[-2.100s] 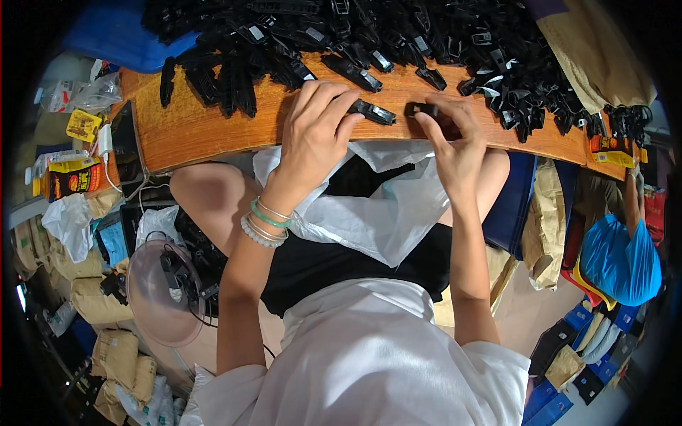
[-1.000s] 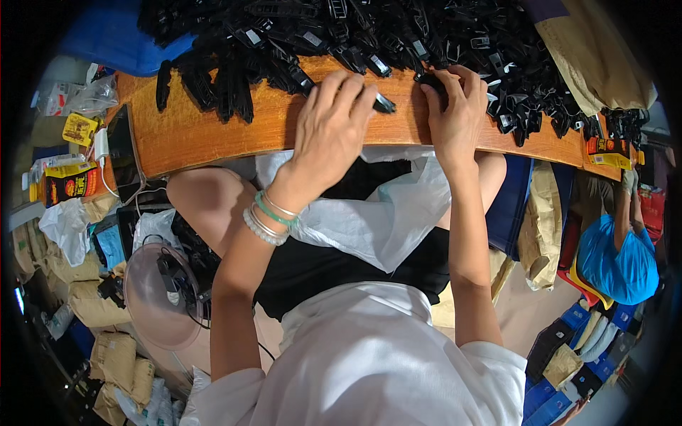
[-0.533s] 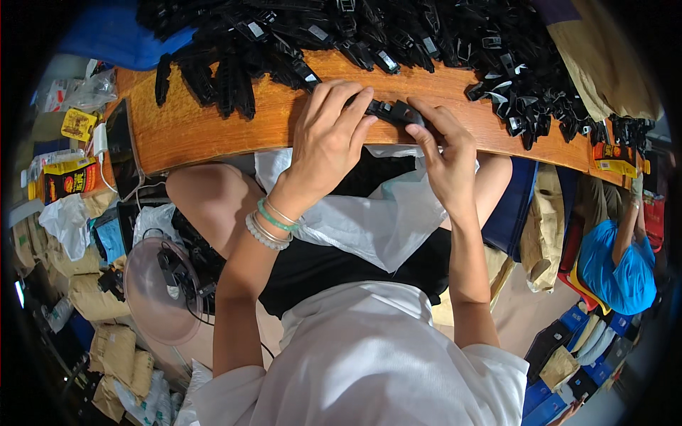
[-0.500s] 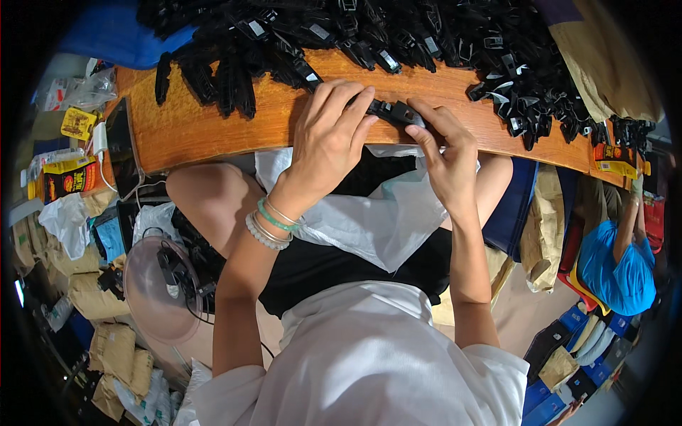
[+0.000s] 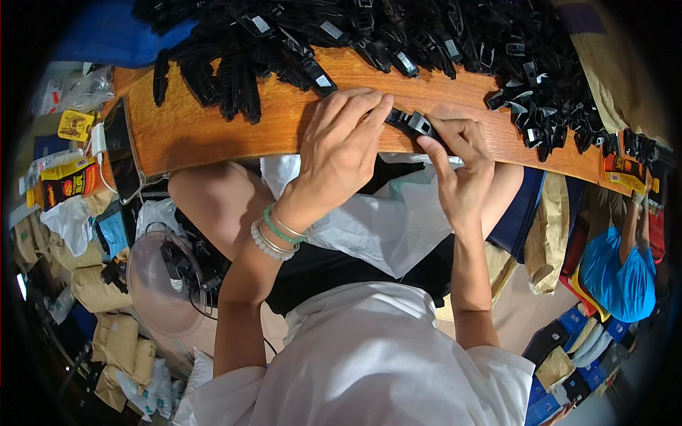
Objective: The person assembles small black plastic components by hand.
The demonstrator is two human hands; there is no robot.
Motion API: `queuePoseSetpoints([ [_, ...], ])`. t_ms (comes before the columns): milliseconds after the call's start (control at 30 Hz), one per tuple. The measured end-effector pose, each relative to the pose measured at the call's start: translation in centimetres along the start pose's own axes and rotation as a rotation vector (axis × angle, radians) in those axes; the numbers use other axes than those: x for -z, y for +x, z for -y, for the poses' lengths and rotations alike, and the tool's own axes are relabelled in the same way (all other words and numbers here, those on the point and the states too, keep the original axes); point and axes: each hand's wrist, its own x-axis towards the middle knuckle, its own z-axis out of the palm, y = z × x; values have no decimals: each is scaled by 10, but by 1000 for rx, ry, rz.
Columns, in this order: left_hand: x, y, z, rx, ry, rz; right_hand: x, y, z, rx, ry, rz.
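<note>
head | I see both hands back at the near edge of the wooden table point(image 5: 213, 135), off the black pile point(image 5: 426, 35) they reached a second ago | left hand point(image 5: 341, 142) and right hand point(image 5: 462, 170) pinch one black clip point(image 5: 412, 124) | its long axis runs left-right along that edge, label end toward my right

Even, bright light falls on my counter point(image 5: 213, 135), with soft shadows under my hands. The fisheye bends its edge and blackens the corners; focus stays sharp.
</note>
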Motion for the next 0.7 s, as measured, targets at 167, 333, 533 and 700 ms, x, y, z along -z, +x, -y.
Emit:
queuePoseSetpoints([
  [167,0,3,-5,24,-84,18,-11,9,-3,125,-23,12],
  [333,16,3,4,98,-230,23,-11,-3,7,33,31,-17],
  [533,36,12,19,-36,482,42,-16,-53,6,125,-48,344],
  [700,35,10,19,-37,539,129,23,-10,-8,95,-258,-228],
])
